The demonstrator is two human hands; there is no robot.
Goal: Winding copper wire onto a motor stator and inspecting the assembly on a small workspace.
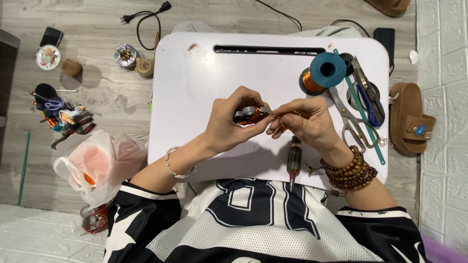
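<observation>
Coil core point(249, 115) | long axis left-right; left hand point(229, 124) grips it; right hand point(307, 122) pinches copper wire point(279, 117)

A crumpled, translucent white plastic bag point(100, 165) with something orange-red showing through it lies on the wooden floor, just left of the white lap table point(195, 87) and near the person's left elbow. A small red-and-clear wrapped packet point(95, 220) sits just below the bag, at the edge of the pale floor tiles. At the far left, a round white tin point(48, 57) with a colourful cartoon picture label on its lid rests on the floor, touching a small black rectangular box point(51, 36) above it. No screens or signs show.
</observation>
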